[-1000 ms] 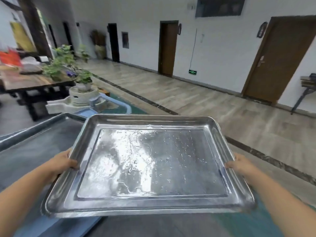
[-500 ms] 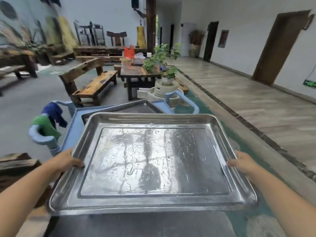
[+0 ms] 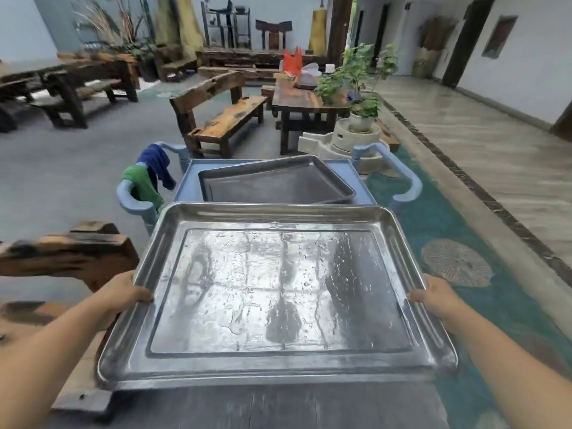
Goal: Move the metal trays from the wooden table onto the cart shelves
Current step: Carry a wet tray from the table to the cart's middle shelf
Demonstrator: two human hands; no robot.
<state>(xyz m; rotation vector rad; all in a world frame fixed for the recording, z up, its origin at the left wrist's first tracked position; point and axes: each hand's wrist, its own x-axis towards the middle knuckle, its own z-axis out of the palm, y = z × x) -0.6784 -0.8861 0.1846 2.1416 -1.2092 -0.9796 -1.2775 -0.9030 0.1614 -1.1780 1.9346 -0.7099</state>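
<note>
Steel tray (image 3: pixel 278 292) is wet all over, droplets across the whole bottom, so grip matters here. I've got my left hand (image 3: pixel 123 294) clamped on the left rim and my right hand (image 3: pixel 433 297) on the right rim, thumbs hooked over the lip, fingers tucked underneath where I can't see them. It's up in the air, level, right in front of the blue cart (image 3: pixel 353 168). The top shelf already has another tray (image 3: pixel 275 184) sitting a bit crooked on it.

My plan, for what it's worth: keep it flat so the water doesn't run toward one hand, and bring the far edge in first. Maybe nest it on the crooked one, or go for a lower shelf, which I can't see from here. Watch the cart handle with the green and blue cloths (image 3: pixel 148 178) on the left.
</note>
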